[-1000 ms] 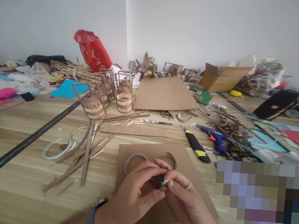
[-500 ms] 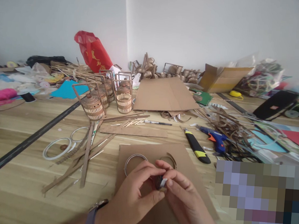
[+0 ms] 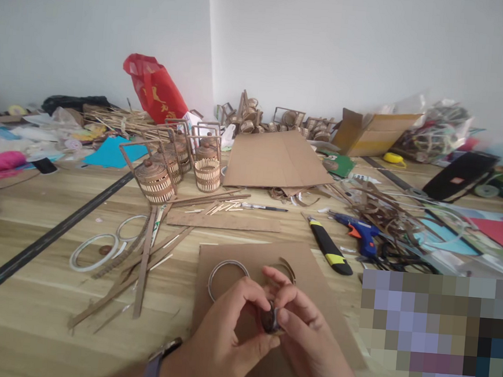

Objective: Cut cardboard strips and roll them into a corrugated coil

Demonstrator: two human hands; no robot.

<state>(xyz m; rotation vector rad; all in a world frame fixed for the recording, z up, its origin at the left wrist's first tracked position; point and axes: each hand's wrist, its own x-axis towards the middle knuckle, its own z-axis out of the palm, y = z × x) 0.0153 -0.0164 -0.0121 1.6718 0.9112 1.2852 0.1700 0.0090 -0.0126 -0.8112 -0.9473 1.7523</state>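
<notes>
Between the fingertips of both hands is a small dark-brown round piece (image 3: 269,321), partly hidden; its exact kind I cannot make out. My left hand (image 3: 231,332), with a watch on its wrist, pinches it from the left. My right hand (image 3: 309,338) grips it from the right with thumb and index finger, the other fingers curled loosely. Both hands are over a cardboard sheet (image 3: 218,254). A pale ring (image 3: 210,278) lies on the sheet beside my left hand, and a curved brown strip (image 3: 289,267) lies just beyond my right fingers.
A yellow-black utility knife (image 3: 328,244) and a blue glue gun (image 3: 363,235) lie to the right. Small lidded woven baskets (image 3: 155,184) stand at the back left. Brown strips (image 3: 143,267) and white tape rings (image 3: 94,251) lie on the left. Behind is a larger cardboard sheet (image 3: 275,161).
The small round piece has turned between my fingers, showing more of its dark face and less of a white bit. My left index finger has bent more. The view has shifted slightly.
</notes>
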